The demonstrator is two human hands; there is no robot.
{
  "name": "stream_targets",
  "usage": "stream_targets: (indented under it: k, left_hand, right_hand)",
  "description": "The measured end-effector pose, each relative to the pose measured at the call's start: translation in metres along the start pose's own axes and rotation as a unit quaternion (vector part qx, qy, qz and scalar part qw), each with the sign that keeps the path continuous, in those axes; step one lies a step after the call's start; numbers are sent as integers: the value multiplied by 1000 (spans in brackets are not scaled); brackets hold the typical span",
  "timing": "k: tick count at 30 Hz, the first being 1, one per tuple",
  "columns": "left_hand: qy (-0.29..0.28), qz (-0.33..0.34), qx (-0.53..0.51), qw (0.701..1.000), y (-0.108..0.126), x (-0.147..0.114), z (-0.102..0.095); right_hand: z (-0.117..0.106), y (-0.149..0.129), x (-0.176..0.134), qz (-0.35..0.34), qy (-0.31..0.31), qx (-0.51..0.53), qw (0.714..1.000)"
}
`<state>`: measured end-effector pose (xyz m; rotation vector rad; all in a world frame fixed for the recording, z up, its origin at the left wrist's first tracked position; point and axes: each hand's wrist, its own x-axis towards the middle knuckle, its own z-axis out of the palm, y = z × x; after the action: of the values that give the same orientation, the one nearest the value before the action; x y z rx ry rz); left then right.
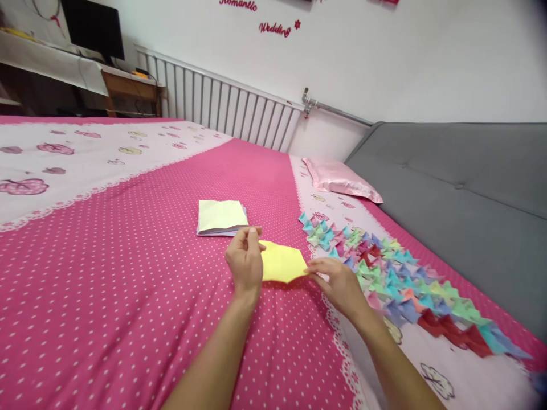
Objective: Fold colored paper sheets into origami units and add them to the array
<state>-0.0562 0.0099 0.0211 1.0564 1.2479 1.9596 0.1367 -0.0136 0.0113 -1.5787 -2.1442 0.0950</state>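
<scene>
Between my two hands is a sheet of yellow paper (pixel 282 262), held just above the pink dotted bedspread, with its corners looking folded or bent. My left hand (pixel 245 259) is closed at its left edge, thumb and fingers pinched together. At the sheet's right corner, my right hand (pixel 335 279) pinches the paper between thumb and fingers. Just beyond my left hand lies a stack of square paper (pixel 222 215), pale yellow on top with lilac sheets under it.
Rows of small folded paper pieces (pixel 397 279) in many colours spread over the bed at my right. A pink pillow (pixel 339 179) rests against the grey headboard (pixel 461 182). A radiator (pixel 222 94) and a desk with a monitor (pixel 94 28) stand beyond the bed (pixel 149 273).
</scene>
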Motion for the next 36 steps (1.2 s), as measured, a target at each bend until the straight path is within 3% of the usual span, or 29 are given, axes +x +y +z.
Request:
stream_targets:
  k: [3, 5, 7, 9, 10, 11, 14, 16, 19, 22, 29, 36]
  left_hand:
    - [-38, -6, 79, 996, -8, 1, 3]
    - [-56, 12, 137, 989, -9, 0, 6]
    - [-74, 55, 195, 976, -9, -3, 10]
    - [-110, 118, 253, 954, -11, -7, 15]
    - [-136, 151, 283, 937, -12, -11, 18]
    - [-169, 178, 317, 916, -15, -15, 21]
    - [-298, 206, 422, 831, -30, -30, 30]
    - [-373, 187, 481, 771, -41, -38, 33]
    - [-429, 162, 547, 700, -52, -45, 34]
    - [-457, 156, 577, 659, -54, -45, 33]
    - [-460, 151, 613, 625, -56, -40, 30]
    - [-396, 141, 634, 649, -62, -33, 25]
  right_hand:
    - [-21, 1, -27, 7, -98, 3, 995]
    - [-35, -7, -30, 2, -123, 35, 992]
    - [-43, -20, -24, 21, -55, 93, 994]
    - [-38, -34, -13, 65, 65, 154, 984]
    - [-31, -40, -8, 68, 105, 193, 973]
    - [-21, -45, -3, 57, 108, 235, 964]
    - [17, -46, 3, 26, 37, 326, 944]
    - [40, -38, 2, 20, 1, 328, 945]
    - [61, -23, 0, 31, -44, 313, 948]
    - [68, -15, 1, 46, -73, 278, 957]
    - [69, -11, 8, 84, -107, 191, 972]
    - [74, -4, 7, 91, -88, 121, 985]
